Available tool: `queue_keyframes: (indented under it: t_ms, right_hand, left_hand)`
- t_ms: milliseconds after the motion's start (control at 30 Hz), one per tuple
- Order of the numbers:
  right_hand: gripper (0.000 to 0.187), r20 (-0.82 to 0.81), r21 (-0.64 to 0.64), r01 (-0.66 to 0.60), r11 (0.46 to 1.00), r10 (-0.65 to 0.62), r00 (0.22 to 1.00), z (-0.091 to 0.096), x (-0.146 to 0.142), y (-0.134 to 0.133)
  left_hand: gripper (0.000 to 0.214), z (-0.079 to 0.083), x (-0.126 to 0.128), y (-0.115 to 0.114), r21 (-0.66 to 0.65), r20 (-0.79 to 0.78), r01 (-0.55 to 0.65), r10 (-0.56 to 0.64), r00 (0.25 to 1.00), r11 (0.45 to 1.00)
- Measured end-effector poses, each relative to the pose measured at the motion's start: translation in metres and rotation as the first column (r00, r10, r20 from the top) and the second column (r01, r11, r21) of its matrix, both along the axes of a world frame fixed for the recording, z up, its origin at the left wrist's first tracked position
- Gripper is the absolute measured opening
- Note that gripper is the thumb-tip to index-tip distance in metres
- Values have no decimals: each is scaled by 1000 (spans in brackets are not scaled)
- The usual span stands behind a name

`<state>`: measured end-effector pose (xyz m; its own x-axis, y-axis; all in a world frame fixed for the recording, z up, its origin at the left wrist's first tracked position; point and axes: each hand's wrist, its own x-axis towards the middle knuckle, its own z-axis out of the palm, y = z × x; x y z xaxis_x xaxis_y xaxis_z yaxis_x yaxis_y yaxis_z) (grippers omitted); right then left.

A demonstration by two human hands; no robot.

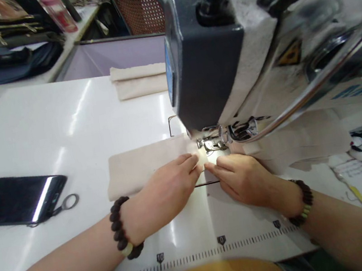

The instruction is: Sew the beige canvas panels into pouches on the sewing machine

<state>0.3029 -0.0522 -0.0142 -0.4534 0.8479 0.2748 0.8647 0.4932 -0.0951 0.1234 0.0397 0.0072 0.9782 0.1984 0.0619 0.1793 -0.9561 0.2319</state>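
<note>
Your left hand [162, 191] presses beige cloth strip [138, 166], right hand [245, 175] beside | fingers bunched, grips unclear | silver metal presser foot [216, 145], 12 o'clock | apparently unfinished, stitches indistinct

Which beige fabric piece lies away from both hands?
The farthest beige piece; the left piece is under the left hand, the right piece beside the right hand.
</note>
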Motion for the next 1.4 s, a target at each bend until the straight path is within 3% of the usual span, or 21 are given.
queue_keyframes:
  t_ms: [400, 600, 800, 900, 1000, 1100, 1300, 1400]
  right_hand:
    - [36, 101, -20, 149, 989, -146, 984, -1, -7, 7]
    - [36, 100, -14, 156, 988, -154, 983, -1, -7, 7]
    - [36, 103, -17, 155, 988, -152, 983, -1, -7, 7]
    - [33, 88, -33, 157, 987, -153, 984, 0, -8, 8]
    - [31, 26, -60, 149, 987, -147, 989, 2, -6, 7]
    - [27, -100, -76, 123, 989, -131, 986, 4, -1, 4]
    - [22, -216, -62, 90, 994, -102, 971, 8, 5, -3]
    - [22, -190, -69, 62, 996, -74, 979, 7, 6, -2]
  left_hand:
    - [22, -7, 9, 29, 29, 95, -45, 42, 995, 999]
    - [25, -8, 11, 33, 95, 111, -70, 59, 992, 993]
    - [28, -10, 7, 29, 63, 95, -46, 40, 995, 997]
    - [28, -12, 8, 29, 90, 71, -77, 71, 995, 993]
    - [29, -10, 12, 29, 155, 7, -180, 181, 983, 971]
    - [32, -3, 5, 20, 233, -105, -248, 278, 955, 940]
    - [44, 9, -52, -37, 334, -173, 18, 42, 984, 942]
    - [45, 7, -71, -57, 316, -179, 46, 12, 984, 948]
